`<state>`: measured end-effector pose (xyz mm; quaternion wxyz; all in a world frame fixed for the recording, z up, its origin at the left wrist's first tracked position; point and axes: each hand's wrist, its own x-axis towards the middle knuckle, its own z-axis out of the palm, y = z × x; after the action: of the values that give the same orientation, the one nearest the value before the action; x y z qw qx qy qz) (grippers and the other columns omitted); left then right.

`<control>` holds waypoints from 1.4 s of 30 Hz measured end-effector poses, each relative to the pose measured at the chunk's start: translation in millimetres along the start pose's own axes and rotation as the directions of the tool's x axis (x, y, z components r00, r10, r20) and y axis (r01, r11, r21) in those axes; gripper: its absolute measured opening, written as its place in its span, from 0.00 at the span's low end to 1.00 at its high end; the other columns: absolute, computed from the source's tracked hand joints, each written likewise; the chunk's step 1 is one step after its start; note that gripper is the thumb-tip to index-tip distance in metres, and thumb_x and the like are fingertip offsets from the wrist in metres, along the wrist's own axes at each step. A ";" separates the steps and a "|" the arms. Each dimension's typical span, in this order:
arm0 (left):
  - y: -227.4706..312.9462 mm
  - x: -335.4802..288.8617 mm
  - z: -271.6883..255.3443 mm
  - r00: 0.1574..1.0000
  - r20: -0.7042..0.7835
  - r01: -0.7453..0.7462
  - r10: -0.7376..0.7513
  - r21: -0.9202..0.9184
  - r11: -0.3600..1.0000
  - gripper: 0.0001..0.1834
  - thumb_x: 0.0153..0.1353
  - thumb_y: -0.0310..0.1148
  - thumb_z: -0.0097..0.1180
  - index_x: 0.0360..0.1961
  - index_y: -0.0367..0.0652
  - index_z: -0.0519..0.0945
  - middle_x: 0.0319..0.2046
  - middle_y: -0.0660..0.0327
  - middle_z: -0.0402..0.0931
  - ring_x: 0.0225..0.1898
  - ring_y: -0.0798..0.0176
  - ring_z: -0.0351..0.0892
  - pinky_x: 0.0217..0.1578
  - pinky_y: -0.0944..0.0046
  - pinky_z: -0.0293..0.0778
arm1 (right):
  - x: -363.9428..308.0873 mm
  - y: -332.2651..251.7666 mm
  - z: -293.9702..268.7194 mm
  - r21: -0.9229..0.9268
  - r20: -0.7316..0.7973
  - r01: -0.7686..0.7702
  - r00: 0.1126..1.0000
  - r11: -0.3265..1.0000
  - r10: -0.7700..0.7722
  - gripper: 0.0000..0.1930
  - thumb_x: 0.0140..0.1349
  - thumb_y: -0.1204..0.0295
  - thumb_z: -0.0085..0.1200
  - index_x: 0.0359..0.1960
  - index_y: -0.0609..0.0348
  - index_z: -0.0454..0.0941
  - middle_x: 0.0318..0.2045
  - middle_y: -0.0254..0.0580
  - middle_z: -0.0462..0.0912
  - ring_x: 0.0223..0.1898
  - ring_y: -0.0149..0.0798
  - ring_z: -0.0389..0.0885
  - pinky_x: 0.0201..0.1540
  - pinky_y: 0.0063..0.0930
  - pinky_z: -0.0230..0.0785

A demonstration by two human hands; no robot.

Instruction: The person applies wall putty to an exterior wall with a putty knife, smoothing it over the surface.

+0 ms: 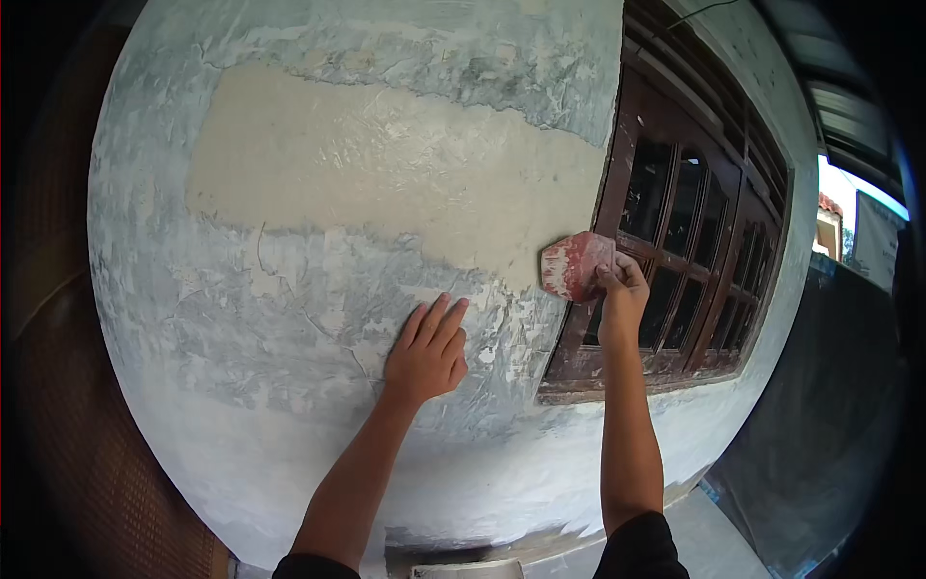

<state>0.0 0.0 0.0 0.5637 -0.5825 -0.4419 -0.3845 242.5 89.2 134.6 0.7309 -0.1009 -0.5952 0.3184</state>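
My right hand (625, 297) pinches a red putty spreader (576, 266) between thumb and fingers. Pale putty is smeared over the spreader's face. Its left edge lies against the wall beside the window frame, at the right end of a wide beige putty patch (367, 164). My left hand (427, 352) is empty, with its fingers stretched upward and resting on the rough grey-white wall (280, 425) just below the patch. The surface around it is mottled and flaking.
A dark brown wooden window (666, 241) with small glass panes is set in the wall at right. Woven brown panels (116, 425) stand at far left. A dark sheet (801, 415) hangs at far right. A pale container's rim (468, 569) shows at the bottom.
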 end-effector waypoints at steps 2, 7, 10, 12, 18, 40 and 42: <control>3.1 1.6 -2.0 1.000 0.010 0.030 -0.030 -0.008 1.000 0.09 0.58 0.35 0.48 0.34 0.46 0.79 0.64 0.60 0.69 0.67 0.55 0.65 0.67 0.50 0.58 | 2.0 11.5 0.2 -0.032 0.038 0.065 0.997 0.997 -0.064 0.12 0.58 0.83 0.54 0.44 0.66 0.78 0.31 0.34 0.83 0.29 0.25 0.76 0.35 0.18 0.67; 1.4 -1.0 -2.3 1.000 -0.004 0.027 -0.027 0.012 1.000 0.08 0.57 0.35 0.49 0.34 0.46 0.78 0.64 0.60 0.70 0.67 0.55 0.66 0.67 0.51 0.59 | 10.3 3.0 -13.8 0.045 -0.157 0.000 0.988 0.999 0.007 0.12 0.58 0.82 0.55 0.45 0.66 0.78 0.31 0.34 0.82 0.28 0.25 0.76 0.33 0.18 0.67; 1.6 0.9 -2.8 1.000 0.003 0.026 -0.026 0.000 1.000 0.08 0.57 0.35 0.49 0.34 0.46 0.78 0.64 0.60 0.70 0.66 0.55 0.66 0.67 0.50 0.58 | 2.2 5.7 -0.9 0.064 -0.053 0.082 0.996 0.995 -0.079 0.12 0.59 0.82 0.54 0.45 0.67 0.77 0.31 0.35 0.83 0.28 0.24 0.76 0.34 0.18 0.67; 2.5 1.7 -2.4 1.000 0.006 0.025 -0.025 -0.004 1.000 0.08 0.56 0.35 0.49 0.34 0.46 0.78 0.64 0.60 0.70 0.66 0.55 0.66 0.67 0.50 0.58 | 7.6 7.3 -1.2 0.005 -0.042 0.014 0.999 1.000 -0.014 0.12 0.60 0.85 0.53 0.46 0.69 0.76 0.36 0.39 0.84 0.35 0.26 0.79 0.42 0.17 0.68; 1.3 -2.0 0.5 1.000 -0.013 0.002 -0.002 -0.008 1.000 0.10 0.53 0.35 0.51 0.34 0.43 0.78 0.63 0.56 0.70 0.67 0.51 0.64 0.67 0.47 0.57 | 7.4 5.2 -9.6 0.037 -0.151 0.063 0.987 0.997 -0.057 0.11 0.61 0.83 0.54 0.45 0.69 0.77 0.35 0.38 0.84 0.33 0.25 0.78 0.38 0.18 0.68; 2.1 -0.3 -1.6 1.000 -0.017 0.003 -0.003 0.010 1.000 0.09 0.54 0.35 0.50 0.33 0.44 0.77 0.63 0.57 0.70 0.67 0.52 0.64 0.67 0.47 0.57 | 13.9 3.5 14.1 -0.135 -0.016 0.127 0.991 0.983 -0.131 0.11 0.61 0.82 0.54 0.45 0.69 0.78 0.35 0.37 0.83 0.35 0.25 0.78 0.39 0.18 0.68; 3.3 -0.4 1.3 1.000 -0.014 0.006 -0.006 -0.003 1.000 0.10 0.54 0.35 0.50 0.34 0.43 0.78 0.63 0.57 0.70 0.67 0.52 0.64 0.67 0.47 0.57 | 24.7 0.1 1.5 -0.054 -0.115 0.122 0.985 0.991 -0.128 0.12 0.61 0.83 0.54 0.46 0.70 0.77 0.36 0.38 0.83 0.34 0.26 0.79 0.40 0.19 0.69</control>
<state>3.0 1.3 -1.6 0.5647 -0.5792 -0.4393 -0.3906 243.2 103.4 154.8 0.7808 -0.0990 -0.5633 0.2514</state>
